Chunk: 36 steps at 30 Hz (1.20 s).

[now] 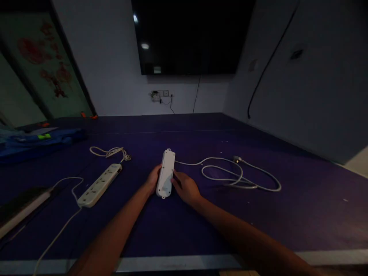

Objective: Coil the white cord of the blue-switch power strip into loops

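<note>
A white power strip [166, 173] lies back side up on the dark purple table [201, 222], pointing away from me. My left hand [153, 178] grips its left edge near the close end. My right hand [184, 187] holds its right edge, fingers curled against the casing. The strip's white cable [230, 175] runs right from its far end in loose loops and ends in a plug [237, 158].
A second white power strip [99, 185] lies socket side up to the left, its cable [61, 230] trailing toward the near edge and a coiled cord [110, 152] behind it. Blue fabric [37, 140] sits far left. A dark screen [192, 36] hangs on the wall.
</note>
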Each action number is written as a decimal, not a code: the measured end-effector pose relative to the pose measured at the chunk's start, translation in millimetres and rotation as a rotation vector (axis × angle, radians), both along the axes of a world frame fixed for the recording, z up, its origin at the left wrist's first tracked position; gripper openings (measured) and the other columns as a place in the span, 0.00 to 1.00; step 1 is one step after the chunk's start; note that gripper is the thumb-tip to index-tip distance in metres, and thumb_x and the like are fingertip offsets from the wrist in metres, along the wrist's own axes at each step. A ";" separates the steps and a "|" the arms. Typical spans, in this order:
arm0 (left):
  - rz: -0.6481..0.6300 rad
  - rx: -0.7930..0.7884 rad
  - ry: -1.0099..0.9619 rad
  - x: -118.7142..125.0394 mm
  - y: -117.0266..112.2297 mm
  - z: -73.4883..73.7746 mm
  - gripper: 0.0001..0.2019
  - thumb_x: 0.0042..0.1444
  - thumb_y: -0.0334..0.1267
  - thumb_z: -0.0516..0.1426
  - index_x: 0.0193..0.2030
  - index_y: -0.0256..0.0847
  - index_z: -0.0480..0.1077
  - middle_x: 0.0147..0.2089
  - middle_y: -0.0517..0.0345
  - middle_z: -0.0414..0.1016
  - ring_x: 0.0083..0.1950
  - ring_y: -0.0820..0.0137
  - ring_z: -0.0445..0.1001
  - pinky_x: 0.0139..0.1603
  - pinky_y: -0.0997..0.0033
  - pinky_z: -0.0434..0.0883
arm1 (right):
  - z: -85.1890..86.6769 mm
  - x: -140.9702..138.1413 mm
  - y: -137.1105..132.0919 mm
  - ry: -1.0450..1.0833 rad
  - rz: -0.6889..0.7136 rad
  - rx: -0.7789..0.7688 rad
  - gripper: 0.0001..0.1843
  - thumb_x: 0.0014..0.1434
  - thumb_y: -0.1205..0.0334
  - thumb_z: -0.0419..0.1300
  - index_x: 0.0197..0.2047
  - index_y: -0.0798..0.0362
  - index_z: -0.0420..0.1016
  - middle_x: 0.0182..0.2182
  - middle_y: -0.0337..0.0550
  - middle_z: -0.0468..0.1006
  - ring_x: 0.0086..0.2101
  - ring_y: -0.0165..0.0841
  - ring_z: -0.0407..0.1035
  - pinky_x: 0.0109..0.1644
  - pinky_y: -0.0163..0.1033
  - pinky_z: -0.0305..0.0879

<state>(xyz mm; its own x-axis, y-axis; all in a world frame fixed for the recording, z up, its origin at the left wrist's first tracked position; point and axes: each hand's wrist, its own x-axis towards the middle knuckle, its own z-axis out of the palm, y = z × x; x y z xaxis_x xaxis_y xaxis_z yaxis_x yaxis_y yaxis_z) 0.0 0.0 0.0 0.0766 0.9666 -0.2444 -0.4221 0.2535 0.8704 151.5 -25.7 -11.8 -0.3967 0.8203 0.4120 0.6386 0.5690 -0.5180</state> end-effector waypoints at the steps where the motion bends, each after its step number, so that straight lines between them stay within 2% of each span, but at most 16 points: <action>1: -0.016 -0.007 -0.004 -2.2 -0.3 2.1 0.18 0.55 0.45 0.50 0.37 0.32 0.74 0.24 0.52 0.76 0.22 0.68 0.72 0.27 0.71 0.68 | -0.2 0.1 -0.2 0.027 -0.006 0.018 0.23 0.62 0.57 0.47 0.59 0.54 0.61 0.48 0.51 0.72 0.46 0.37 0.68 0.49 0.43 0.65; 4: -0.069 -0.013 0.006 -13.6 0.6 8.1 0.21 0.55 0.50 0.50 0.35 0.33 0.74 0.24 0.50 0.75 0.22 0.67 0.71 0.27 0.69 0.68 | 6.2 3.4 1.0 0.148 -0.068 0.123 0.27 0.61 0.57 0.47 0.63 0.50 0.52 0.60 0.52 0.58 0.53 0.39 0.62 0.51 0.46 0.65; 6: -0.038 0.030 0.108 -24.6 2.6 10.9 0.21 0.52 0.53 0.53 0.32 0.33 0.74 0.24 0.51 0.75 0.22 0.67 0.71 0.26 0.69 0.67 | 18.1 11.7 4.9 0.220 -0.152 0.222 0.30 0.61 0.58 0.48 0.65 0.49 0.47 0.63 0.52 0.49 0.55 0.41 0.59 0.51 0.48 0.65; 7: 0.000 0.076 0.193 -30.4 3.5 12.3 0.20 0.49 0.53 0.55 0.31 0.34 0.74 0.23 0.52 0.74 0.23 0.67 0.71 0.26 0.70 0.67 | 26.1 18.8 8.1 0.244 -0.210 0.279 0.29 0.61 0.58 0.48 0.65 0.49 0.47 0.64 0.51 0.47 0.56 0.41 0.57 0.52 0.49 0.64; 9: 0.092 0.189 0.366 -41.7 4.5 15.7 0.19 0.42 0.52 0.61 0.31 0.34 0.74 0.22 0.56 0.73 0.24 0.67 0.71 0.27 0.71 0.65 | 43.4 39.5 16.7 0.266 -0.353 0.376 0.27 0.61 0.59 0.46 0.64 0.51 0.51 0.63 0.51 0.50 0.59 0.40 0.53 0.55 0.49 0.59; 11: 0.115 0.261 0.446 -51.1 3.6 20.8 0.20 0.35 0.47 0.66 0.33 0.36 0.75 0.27 0.56 0.76 0.31 0.66 0.73 0.32 0.73 0.66 | 58.4 67.4 26.7 0.245 -0.548 0.403 0.24 0.61 0.59 0.47 0.60 0.53 0.58 0.59 0.52 0.59 0.58 0.40 0.54 0.57 0.49 0.56; 14: 0.023 0.407 0.598 -61.2 -0.7 29.9 0.24 0.32 0.42 0.68 0.40 0.39 0.75 0.40 0.53 0.78 0.43 0.62 0.73 0.44 0.70 0.67 | 69.0 112.7 39.8 0.102 -0.829 0.211 0.22 0.58 0.59 0.51 0.55 0.54 0.66 0.50 0.53 0.70 0.52 0.42 0.63 0.53 0.47 0.60; 16: -0.025 0.490 0.734 -65.9 -3.6 34.3 0.27 0.31 0.41 0.68 0.43 0.41 0.74 0.46 0.51 0.76 0.48 0.59 0.71 0.51 0.66 0.64 | 67.9 138.6 45.8 -0.008 -0.941 0.011 0.23 0.55 0.57 0.55 0.53 0.55 0.69 0.47 0.55 0.73 0.49 0.44 0.66 0.49 0.46 0.62; 18: -0.010 0.566 0.871 -69.6 -4.9 35.6 0.29 0.29 0.40 0.69 0.45 0.42 0.74 0.48 0.50 0.74 0.51 0.57 0.69 0.55 0.63 0.61 | 63.6 159.1 49.6 -0.075 -1.003 -0.171 0.23 0.52 0.56 0.58 0.50 0.55 0.72 0.44 0.57 0.74 0.47 0.46 0.68 0.46 0.45 0.64; 21: 0.044 0.692 1.060 -74.4 -3.5 32.8 0.32 0.27 0.35 0.69 0.47 0.45 0.73 0.49 0.49 0.73 0.54 0.55 0.66 0.60 0.57 0.54 | 58.0 182.5 51.9 -0.063 -1.111 -0.315 0.21 0.53 0.53 0.57 0.48 0.54 0.74 0.42 0.58 0.75 0.45 0.46 0.69 0.43 0.44 0.65; 25: 0.032 0.813 1.368 -80.8 0.6 26.7 0.28 0.35 0.30 0.64 0.49 0.46 0.71 0.50 0.51 0.72 0.55 0.56 0.65 0.64 0.49 0.41 | 52.1 206.3 50.9 -0.056 -1.188 -0.367 0.20 0.54 0.54 0.55 0.46 0.55 0.75 0.41 0.60 0.76 0.45 0.49 0.69 0.42 0.46 0.66; 29: -0.016 0.853 1.592 -86.3 3.4 21.4 0.26 0.44 0.30 0.58 0.53 0.43 0.67 0.55 0.49 0.68 0.59 0.58 0.61 0.63 0.44 0.41 | 39.0 220.4 51.8 -0.091 -1.225 -0.361 0.18 0.54 0.61 0.53 0.46 0.58 0.74 0.43 0.62 0.74 0.47 0.50 0.68 0.45 0.48 0.64; 33: -0.077 0.755 1.577 -89.8 5.1 16.3 0.26 0.44 0.31 0.58 0.53 0.42 0.66 0.57 0.48 0.66 0.63 0.57 0.57 0.62 0.43 0.42 | 23.9 224.4 56.4 -0.138 -1.207 -0.354 0.19 0.56 0.64 0.51 0.49 0.59 0.73 0.47 0.61 0.73 0.50 0.49 0.65 0.53 0.54 0.55; 36: -0.159 0.687 1.486 -91.4 5.3 15.0 0.28 0.40 0.32 0.60 0.53 0.42 0.66 0.56 0.48 0.67 0.63 0.57 0.57 0.63 0.44 0.40 | 19.0 224.2 59.2 -0.159 -1.196 -0.343 0.21 0.57 0.61 0.51 0.50 0.59 0.72 0.48 0.61 0.72 0.51 0.51 0.64 0.55 0.57 0.50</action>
